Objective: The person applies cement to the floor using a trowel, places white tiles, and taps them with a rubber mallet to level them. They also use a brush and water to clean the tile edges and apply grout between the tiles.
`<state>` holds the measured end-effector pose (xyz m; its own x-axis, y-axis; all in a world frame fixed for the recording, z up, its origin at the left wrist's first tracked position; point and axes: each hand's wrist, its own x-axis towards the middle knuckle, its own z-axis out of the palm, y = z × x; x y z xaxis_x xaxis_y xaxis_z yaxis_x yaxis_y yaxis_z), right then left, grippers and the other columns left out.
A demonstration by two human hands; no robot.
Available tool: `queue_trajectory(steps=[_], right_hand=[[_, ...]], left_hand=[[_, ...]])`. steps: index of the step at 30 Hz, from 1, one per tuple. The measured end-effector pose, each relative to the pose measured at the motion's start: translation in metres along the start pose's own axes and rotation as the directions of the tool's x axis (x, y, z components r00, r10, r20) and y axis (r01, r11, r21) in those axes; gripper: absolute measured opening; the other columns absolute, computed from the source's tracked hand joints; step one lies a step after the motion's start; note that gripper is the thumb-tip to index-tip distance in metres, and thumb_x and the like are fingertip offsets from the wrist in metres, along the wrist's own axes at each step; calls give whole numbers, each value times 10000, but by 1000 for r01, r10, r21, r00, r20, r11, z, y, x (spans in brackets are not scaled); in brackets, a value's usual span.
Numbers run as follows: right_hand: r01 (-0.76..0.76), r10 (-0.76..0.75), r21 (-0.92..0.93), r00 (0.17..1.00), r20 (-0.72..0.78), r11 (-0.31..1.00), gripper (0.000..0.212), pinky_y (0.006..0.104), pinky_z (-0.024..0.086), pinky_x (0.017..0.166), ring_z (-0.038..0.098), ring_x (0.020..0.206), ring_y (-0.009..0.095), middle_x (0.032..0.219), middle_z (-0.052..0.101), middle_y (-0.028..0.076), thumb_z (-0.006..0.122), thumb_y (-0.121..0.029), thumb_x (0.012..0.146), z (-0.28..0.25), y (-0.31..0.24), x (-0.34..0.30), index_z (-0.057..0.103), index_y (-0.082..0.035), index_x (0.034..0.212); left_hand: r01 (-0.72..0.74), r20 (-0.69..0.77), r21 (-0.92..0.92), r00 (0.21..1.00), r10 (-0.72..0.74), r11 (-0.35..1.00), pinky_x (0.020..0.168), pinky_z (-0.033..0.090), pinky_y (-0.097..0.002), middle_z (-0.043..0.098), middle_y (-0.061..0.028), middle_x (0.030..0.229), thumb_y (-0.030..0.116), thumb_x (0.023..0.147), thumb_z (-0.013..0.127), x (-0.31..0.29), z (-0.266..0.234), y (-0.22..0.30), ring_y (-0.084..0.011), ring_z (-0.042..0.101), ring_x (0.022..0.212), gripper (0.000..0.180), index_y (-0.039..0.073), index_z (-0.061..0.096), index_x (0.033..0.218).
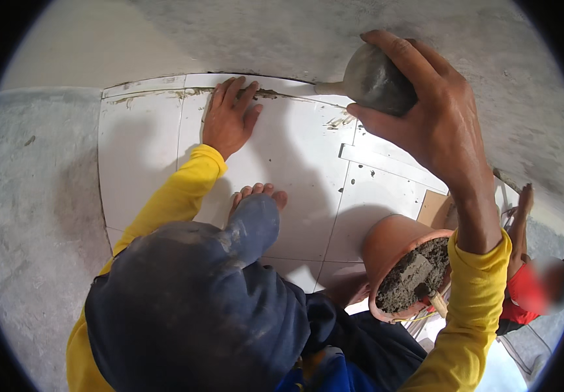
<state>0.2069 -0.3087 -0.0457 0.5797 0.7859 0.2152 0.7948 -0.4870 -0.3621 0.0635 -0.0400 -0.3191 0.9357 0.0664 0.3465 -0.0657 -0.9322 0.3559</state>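
My right hand is wrapped round the dark, rounded head of a rubber mallet, high at the right. The mallet's short pale handle points left toward the narrow white tile strip along the wall base. From this angle, I cannot tell whether the handle end touches the strip. My left hand lies with fingers stretched over the joint between that strip and the white floor tiles. It holds nothing. Grey mortar smears line the joint beside its fingertips.
An orange bucket of grey mortar stands right of my knee, with a wooden-handled tool in it. A loose white strip and brown board lie nearby. A co-worker in red is at far right. Bare grey wall rises ahead.
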Motion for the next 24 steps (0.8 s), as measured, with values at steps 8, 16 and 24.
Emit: queue_trajectory(steps=[8,16,24], right_hand=[[-7,7,28,1000,27,1000,801,445,659,894,778,1062,339,1222,757,155,992,-208,714,-4,0,5,682,-136,1448],[-25,24,19,999,47,999,812,454,660,911,775,1075,354,1234,752,180,993,-251,721,4,1,9,674,-103,1453],[25,-22,37,996,-90,999,781,469,609,888,737,1021,380,1166,734,168,982,-216,679,12,-27,25,696,-89,1395]], left_hand=[[10,18,13,1000,-10,1000,1242,390,-595,579,-196,1528,309,1018,719,3,3,-3,-433,522,1431,506,113,659,1480],[15,24,12,1000,-15,1000,1245,386,-586,601,-212,1503,332,1019,717,4,1,-2,-438,530,1425,530,90,652,1485],[45,52,-38,998,-43,998,1293,291,-580,521,-252,1579,416,1056,651,0,3,1,-440,430,1516,611,14,595,1514]])
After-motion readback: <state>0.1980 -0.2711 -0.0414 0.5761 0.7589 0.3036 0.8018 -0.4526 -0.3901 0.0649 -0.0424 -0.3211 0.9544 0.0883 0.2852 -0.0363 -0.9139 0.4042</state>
